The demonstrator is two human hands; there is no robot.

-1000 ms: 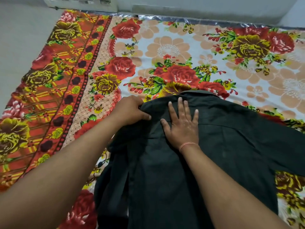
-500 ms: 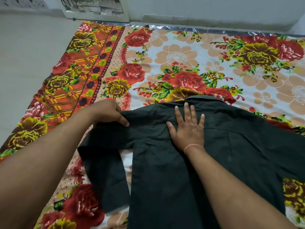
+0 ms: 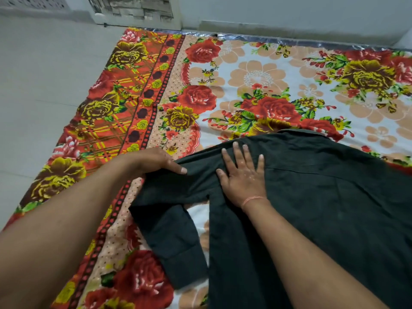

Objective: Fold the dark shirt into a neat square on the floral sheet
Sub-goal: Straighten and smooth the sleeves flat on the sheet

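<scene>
The dark shirt (image 3: 323, 208) lies back-up on the floral sheet (image 3: 256, 81), its collar pointing away from me. My right hand (image 3: 243, 175) rests flat with fingers spread on the shirt near the left shoulder. At the shoulder seam my left hand (image 3: 156, 161) pinches the left sleeve (image 3: 169, 230). That sleeve is drawn out to the left and bends down toward me alongside the body. The shirt's right side runs off the frame's right edge.
The sheet has a red and yellow border band (image 3: 124, 121) along its left side. Bare grey floor (image 3: 44, 85) lies beyond it. A wall with a stone-patterned panel (image 3: 133, 7) stands at the far end.
My left hand has pulled the sleeve out from the shirt's side to the left, so it now lies spread on the sheet. My right hand has stayed pressed in place.
</scene>
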